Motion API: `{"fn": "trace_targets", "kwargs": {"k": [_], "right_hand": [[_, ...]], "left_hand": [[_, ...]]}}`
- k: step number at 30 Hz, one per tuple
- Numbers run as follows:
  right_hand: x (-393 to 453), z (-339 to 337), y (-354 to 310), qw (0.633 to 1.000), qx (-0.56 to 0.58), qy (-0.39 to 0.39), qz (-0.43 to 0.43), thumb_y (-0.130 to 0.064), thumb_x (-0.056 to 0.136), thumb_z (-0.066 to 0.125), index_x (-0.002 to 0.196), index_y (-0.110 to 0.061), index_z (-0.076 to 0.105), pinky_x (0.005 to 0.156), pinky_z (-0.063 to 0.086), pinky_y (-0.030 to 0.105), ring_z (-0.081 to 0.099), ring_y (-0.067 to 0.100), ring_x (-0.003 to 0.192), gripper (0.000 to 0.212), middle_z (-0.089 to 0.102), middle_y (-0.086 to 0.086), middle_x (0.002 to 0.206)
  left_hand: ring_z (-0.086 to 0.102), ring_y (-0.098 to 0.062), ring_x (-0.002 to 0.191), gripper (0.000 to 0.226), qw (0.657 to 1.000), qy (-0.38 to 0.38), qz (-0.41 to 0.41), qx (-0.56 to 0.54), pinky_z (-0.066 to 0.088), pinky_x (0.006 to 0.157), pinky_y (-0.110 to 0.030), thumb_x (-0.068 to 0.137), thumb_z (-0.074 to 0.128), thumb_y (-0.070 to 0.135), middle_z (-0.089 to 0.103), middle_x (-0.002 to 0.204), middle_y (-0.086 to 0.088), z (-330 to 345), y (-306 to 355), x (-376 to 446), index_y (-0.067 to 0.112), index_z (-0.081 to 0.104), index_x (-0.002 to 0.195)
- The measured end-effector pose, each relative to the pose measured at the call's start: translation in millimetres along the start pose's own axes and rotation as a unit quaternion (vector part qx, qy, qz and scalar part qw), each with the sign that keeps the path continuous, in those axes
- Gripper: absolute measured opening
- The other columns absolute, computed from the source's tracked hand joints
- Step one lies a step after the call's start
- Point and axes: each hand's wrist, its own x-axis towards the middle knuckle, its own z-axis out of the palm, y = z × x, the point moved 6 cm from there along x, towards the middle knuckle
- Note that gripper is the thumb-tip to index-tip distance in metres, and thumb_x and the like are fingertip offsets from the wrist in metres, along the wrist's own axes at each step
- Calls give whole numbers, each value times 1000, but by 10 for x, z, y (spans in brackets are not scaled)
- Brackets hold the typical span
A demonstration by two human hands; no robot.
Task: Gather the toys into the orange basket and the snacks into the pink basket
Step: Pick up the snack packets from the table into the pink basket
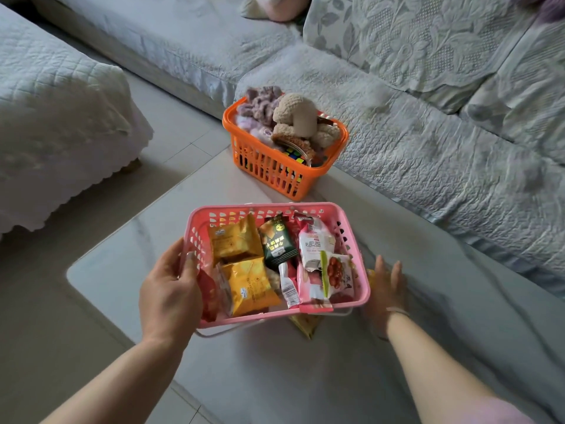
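The pink basket (362, 289) is tilted above the pale table, filled with several snack packets, among them yellow ones (247, 284) and a dark green one (276, 241). My left hand (169, 293) grips its left rim, thumb inside. To the right of the basket lies my right hand (386, 289), fingers straight, flat on the table beside a yellow packet (370, 275) that the basket mostly hides. Another yellow packet (305, 325) lies on the table under the basket's near edge. The orange basket (275, 175) stands at the table's far corner, piled with plush toys (293, 116) and a puzzle cube (295, 156).
A pale marble-look table (305, 377) fills the lower view. A quilted grey sofa (428, 142) runs along its far and right sides. Another covered seat (55, 133) stands at the left, with tiled floor (46, 301) between.
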Motion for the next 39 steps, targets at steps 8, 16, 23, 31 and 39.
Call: {"fn": "trace_targets", "kwargs": {"k": [8,16,23,31,39], "right_hand": [[285,239,210,998,-21,51,-23,-36,90,53,134,-14,41,111,27,50,16,39,142,51,5,17,157],[21,-322,301,983,-16,157,-94,-15,83,65,134,-9,44,103,34,46,29,44,134,56,9,18,157],[-641,-1058,-470,930,118,255,-237,-3,80,68,136,-12,46,106,32,38,20,33,143,61,9,19,157],[-1701,-409,-2190,850,3,79,-520,-13,84,64,143,-24,34,115,20,44,18,29,144,67,18,10,156],[-1687,461,-2530,852,-194,-122,-470,-22,95,32,148,-34,-15,114,-17,37,-24,12,142,72,-25,-8,155]], "left_hand": [[69,-18,94,38,1000,-5,-13,-2,58,86,-55,99,54,36,66,101,18,72,65,6,31,57,137],[69,-25,96,39,1000,-8,-9,24,58,85,-56,100,53,38,67,108,3,90,131,-50,30,57,138],[69,-26,98,37,999,-14,-13,41,58,85,-54,101,52,37,69,118,0,71,112,-93,31,57,138],[69,-26,104,40,997,-17,3,77,58,87,-52,93,47,53,70,122,4,47,32,-85,46,52,132],[64,-18,115,34,996,4,23,85,51,97,-40,102,52,32,69,127,9,-39,-77,-37,37,60,134]]}}
